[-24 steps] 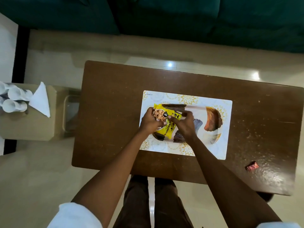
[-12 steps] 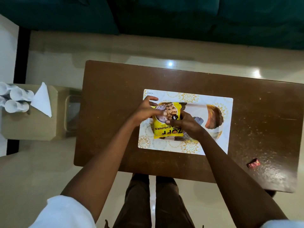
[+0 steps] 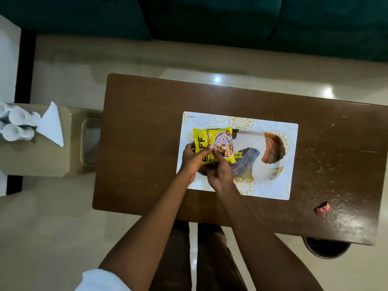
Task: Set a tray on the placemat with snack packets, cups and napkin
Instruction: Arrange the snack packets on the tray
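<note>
A white placemat (image 3: 290, 164) with gold flower prints lies on the brown table (image 3: 142, 127). On it rests an oval tray (image 3: 270, 148) printed with fan-shaped leaves. A yellow snack packet (image 3: 212, 136) lies over the tray's left end. My left hand (image 3: 192, 158) grips the packet's left lower edge. My right hand (image 3: 220, 171) pinches its lower middle with thumb and fingers. White cups (image 3: 17, 124) lie on their sides on a side stand at the far left, with a folded white napkin (image 3: 51, 126) beside them.
A small red wrapper (image 3: 323, 207) lies near the table's front right. The beige side stand (image 3: 35, 160) is left of the table, with a clear container (image 3: 91, 141) between them. A dark sofa (image 3: 252, 22) runs along the back. A dark round bin (image 3: 326, 247) shows under the table's right front corner.
Both hands have turned the yellow packet around on the tray's left end, from tilted to lying roughly level, and shifted it slightly left and back.
</note>
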The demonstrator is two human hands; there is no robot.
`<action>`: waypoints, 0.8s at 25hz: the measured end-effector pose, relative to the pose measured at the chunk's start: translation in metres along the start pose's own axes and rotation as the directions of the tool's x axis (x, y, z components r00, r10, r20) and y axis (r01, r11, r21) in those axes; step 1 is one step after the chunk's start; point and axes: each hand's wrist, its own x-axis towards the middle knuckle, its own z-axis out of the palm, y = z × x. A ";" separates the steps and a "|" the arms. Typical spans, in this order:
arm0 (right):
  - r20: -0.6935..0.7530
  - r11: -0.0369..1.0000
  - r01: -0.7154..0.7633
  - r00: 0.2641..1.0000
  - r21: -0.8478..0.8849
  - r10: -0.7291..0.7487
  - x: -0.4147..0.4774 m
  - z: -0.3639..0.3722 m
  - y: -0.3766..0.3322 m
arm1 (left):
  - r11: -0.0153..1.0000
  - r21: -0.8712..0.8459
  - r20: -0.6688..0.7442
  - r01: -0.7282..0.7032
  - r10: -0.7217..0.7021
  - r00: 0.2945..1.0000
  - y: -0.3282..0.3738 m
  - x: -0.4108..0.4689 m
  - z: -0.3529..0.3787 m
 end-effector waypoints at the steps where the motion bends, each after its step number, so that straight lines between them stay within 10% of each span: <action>1: -0.044 0.999 0.030 0.999 -0.016 -0.031 0.002 -0.001 0.003 | 1.000 0.004 -0.031 -0.013 0.013 0.999 0.003 0.002 0.000; 5: -0.261 0.938 0.274 0.909 -0.210 -0.324 0.006 -0.022 -0.023 | 0.992 0.121 0.022 -0.042 0.040 0.999 0.018 0.014 -0.019; 10: 0.100 0.604 0.349 0.908 -0.716 -0.406 0.013 -0.027 -0.056 | 0.983 0.178 0.101 -0.051 0.033 0.994 0.010 0.013 -0.032; 20: 0.151 0.403 0.441 0.802 -0.802 -0.579 0.031 -0.012 -0.054 | 0.894 0.415 0.068 -0.169 0.155 0.986 0.018 0.027 -0.018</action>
